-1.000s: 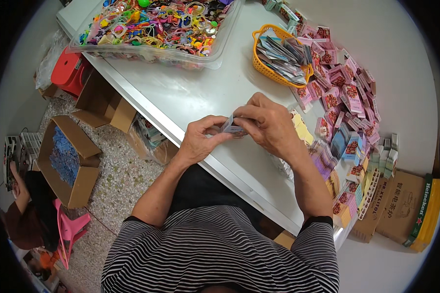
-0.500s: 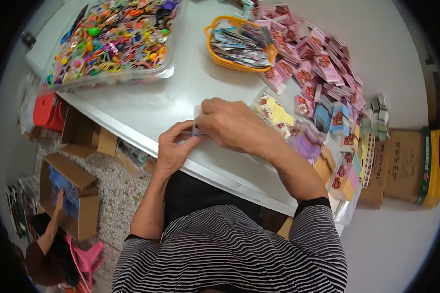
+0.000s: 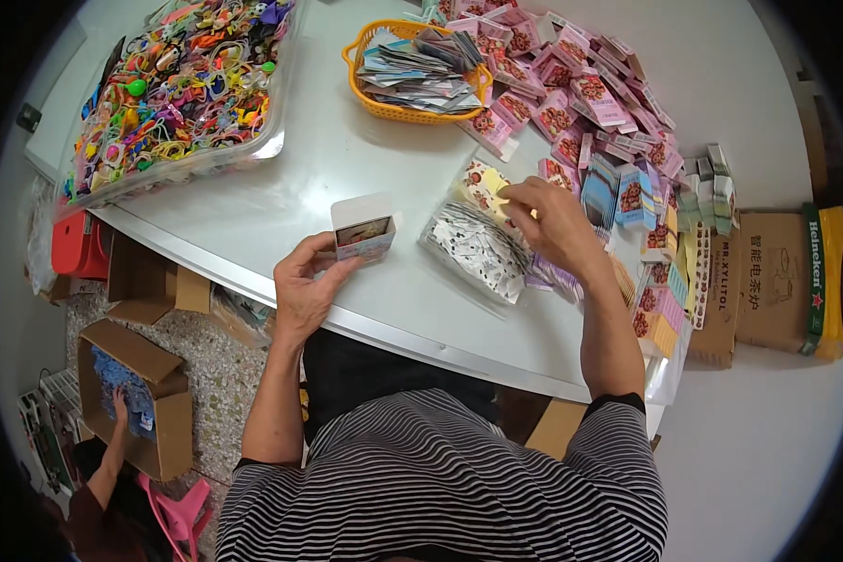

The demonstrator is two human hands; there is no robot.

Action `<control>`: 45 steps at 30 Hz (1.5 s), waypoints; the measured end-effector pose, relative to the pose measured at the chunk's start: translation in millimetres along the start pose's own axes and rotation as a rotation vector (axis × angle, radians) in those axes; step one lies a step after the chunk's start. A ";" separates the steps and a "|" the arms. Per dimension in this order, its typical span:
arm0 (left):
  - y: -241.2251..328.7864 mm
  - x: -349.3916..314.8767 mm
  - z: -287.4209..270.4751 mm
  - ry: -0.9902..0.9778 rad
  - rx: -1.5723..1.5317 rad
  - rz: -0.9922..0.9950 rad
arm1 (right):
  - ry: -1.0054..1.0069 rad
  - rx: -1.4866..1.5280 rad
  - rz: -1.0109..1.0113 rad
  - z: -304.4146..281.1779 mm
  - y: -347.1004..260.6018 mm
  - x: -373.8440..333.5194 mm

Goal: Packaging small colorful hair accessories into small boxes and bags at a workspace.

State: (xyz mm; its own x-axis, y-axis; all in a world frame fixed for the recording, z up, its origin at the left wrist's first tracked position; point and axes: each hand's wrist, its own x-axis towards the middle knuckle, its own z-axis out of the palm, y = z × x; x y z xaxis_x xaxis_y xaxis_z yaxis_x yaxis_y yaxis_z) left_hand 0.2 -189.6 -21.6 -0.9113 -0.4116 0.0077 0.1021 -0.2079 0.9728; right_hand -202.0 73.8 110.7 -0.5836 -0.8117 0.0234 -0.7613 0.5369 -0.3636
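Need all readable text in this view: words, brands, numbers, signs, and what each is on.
Locations only; wording and brands not copied.
Wide brown carton: large dark characters, legible.
Narrow brown carton: dark sideways lettering, larger line legible.
Green-and-yellow package: white sideways lettering, red star.
Pink boxes: print too small.
Small open box in left hand: any print too small.

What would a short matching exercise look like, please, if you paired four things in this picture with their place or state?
Column one:
1. small box
2. basket
3. tub
4. right hand

Column two:
A. clear, filled with colourful bands
B. at the yellow paper
C. in the left hand, flap raised
D. orange-yellow, heaped with flat packets

Right pairs: 1-C, 2-D, 3-A, 4-B
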 end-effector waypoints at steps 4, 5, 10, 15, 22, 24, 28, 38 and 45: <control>-2.4 1.5 1.3 -0.005 0.019 0.001 | 0.102 -0.051 0.189 17.7 29.6 -8.0; -1.8 1.2 1.6 0.003 0.013 -0.001 | 0.100 -0.069 0.162 19.4 31.2 -4.9; -1.5 0.8 1.8 0.009 0.037 -0.009 | 0.034 -0.070 0.194 39.2 30.9 21.0; -2.4 0.5 1.9 0.019 0.039 -0.006 | -0.100 -0.106 0.198 47.6 39.6 42.2; -2.6 0.6 0.9 0.004 0.044 0.002 | 0.066 0.055 0.192 49.6 51.2 35.0; -2.4 0.3 0.1 0.005 0.038 -0.001 | 0.139 0.225 0.218 40.1 44.1 30.1; -2.6 0.4 -0.3 -0.003 0.033 -0.006 | 0.241 0.368 0.235 33.0 46.9 19.9; -3.6 -0.4 -0.4 -0.029 0.033 0.027 | 0.354 0.531 0.082 17.4 -19.4 16.3; -1.6 -0.3 -0.1 -0.010 0.038 0.014 | 0.307 0.916 0.359 20.5 -8.5 14.3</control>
State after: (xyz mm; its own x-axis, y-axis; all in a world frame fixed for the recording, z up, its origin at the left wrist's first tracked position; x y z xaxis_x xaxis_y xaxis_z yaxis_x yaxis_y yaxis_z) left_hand 0.4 -189.2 -23.2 -0.9138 -0.4056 0.0233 0.0996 -0.1680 0.9808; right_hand -198.0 53.0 95.0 -0.8790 -0.4754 -0.0360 -0.0956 0.2498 -0.9636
